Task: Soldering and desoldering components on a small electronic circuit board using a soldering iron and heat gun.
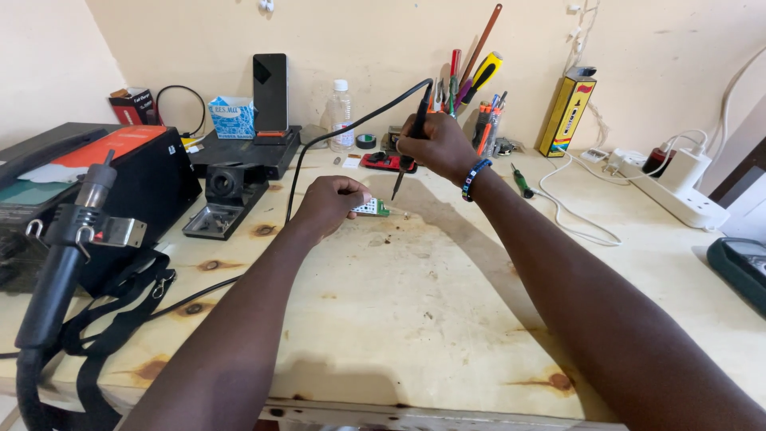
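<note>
My right hand (pixel 437 147) grips a black soldering iron (pixel 407 166) by its handle, tip pointing down toward the wooden bench (pixel 415 295). Its black cable arcs up and left from the handle. My left hand (pixel 327 205) is closed on a small green circuit board (pixel 372 208), pressing it onto the bench just left of the iron's tip. The tip hangs a little above and to the right of the board. A beaded band sits on my right wrist.
A hot-air gun (pixel 68 239) in its holder and a black station box (pixel 136 179) stand at left. A soldering stand (pixel 223 199), phone (pixel 270 92), bottle (pixel 341 116), tool cup (pixel 471 96), yellow box (pixel 566 112) line the back. A power strip (pixel 678 191) lies at right.
</note>
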